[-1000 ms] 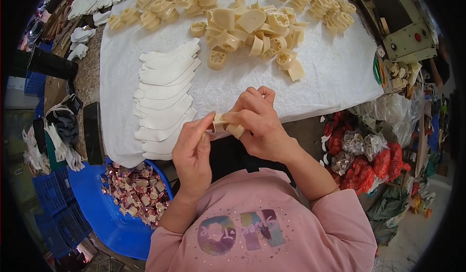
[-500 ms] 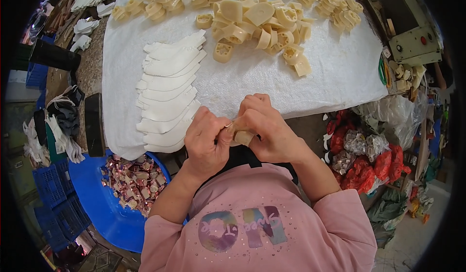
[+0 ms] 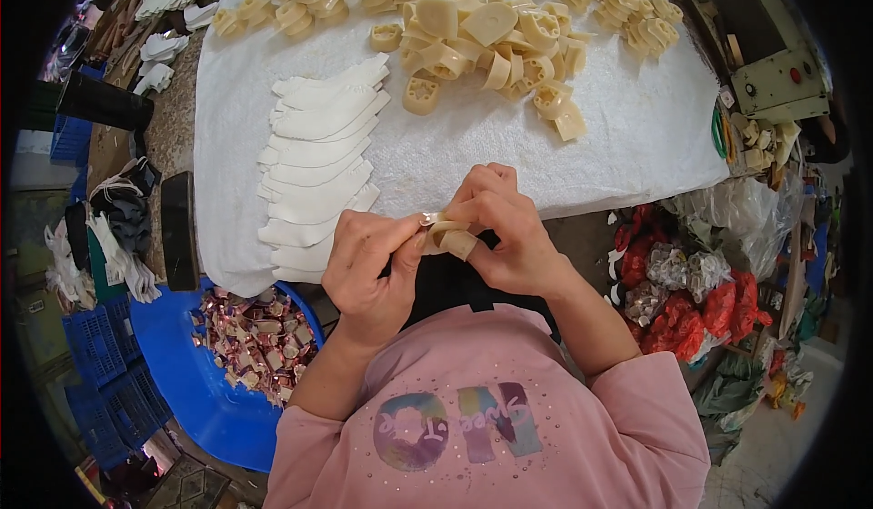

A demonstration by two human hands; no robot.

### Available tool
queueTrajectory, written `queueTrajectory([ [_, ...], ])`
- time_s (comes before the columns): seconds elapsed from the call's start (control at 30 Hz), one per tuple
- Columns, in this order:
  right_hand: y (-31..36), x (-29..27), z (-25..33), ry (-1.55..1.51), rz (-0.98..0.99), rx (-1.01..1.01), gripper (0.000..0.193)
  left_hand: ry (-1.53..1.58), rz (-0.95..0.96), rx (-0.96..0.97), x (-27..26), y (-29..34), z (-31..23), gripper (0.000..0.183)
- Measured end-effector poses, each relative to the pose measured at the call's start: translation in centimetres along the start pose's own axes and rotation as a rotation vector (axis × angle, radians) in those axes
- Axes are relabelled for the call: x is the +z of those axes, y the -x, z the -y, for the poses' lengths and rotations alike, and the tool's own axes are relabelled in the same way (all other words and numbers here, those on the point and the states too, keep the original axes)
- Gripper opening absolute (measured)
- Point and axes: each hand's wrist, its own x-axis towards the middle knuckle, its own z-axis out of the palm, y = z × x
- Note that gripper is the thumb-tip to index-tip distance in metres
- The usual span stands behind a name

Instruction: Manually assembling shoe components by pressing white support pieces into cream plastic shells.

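Observation:
Before my chest, beyond the shirt, both hands meet at a beige plastic shoe heel. My right hand grips it from the right, fingers curled over its far side and the thumb beneath. My left hand is closed, its fingertips at the heel's left end. A small shiny spot shows at the left index fingertip; I cannot make out what it is. Overlapping white curved pieces lie in a column on the cloth, just beyond my left hand. Farther off, a heap of similar beige heels sits on the white cloth.
A blue basin with many small reddish, shiny pieces stands at the left. Blue crates are beside it. At the right lie red plastic bags and clear plastic. A black upright object stands by the table's left edge.
My left hand has shifted slightly left and down, its fingers less bunched against the right hand. More of the beige heel shows between the hands.

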Motion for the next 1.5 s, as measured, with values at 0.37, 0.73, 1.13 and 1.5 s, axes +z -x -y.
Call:
queueTrajectory([
  [0.37, -0.2, -0.3, 0.7, 0.125, 0.056, 0.002, 0.027, -0.088, 0.137, 0.042, -0.4, -1.7, -0.7, 0.013],
  [0.73, -0.6, -0.4, 1.0, 0.081, 0.081, -0.003, 0.025, 0.027, 0.202, 0.069, -0.5, -1.3, 0.0, 0.008],
  [1.13, -1.2, -0.4, 2.9, 0.247, -0.030, -0.097, 0.028, 0.006, -0.074, 0.031, -0.4, 0.1, 2.1, 0.031],
  [1.5, 2.6, 1.7, 2.1, -0.788, -0.292, 0.617, 0.027, 0.218, -0.150, 0.042, 0.9, -0.3, -1.2, 0.031],
])
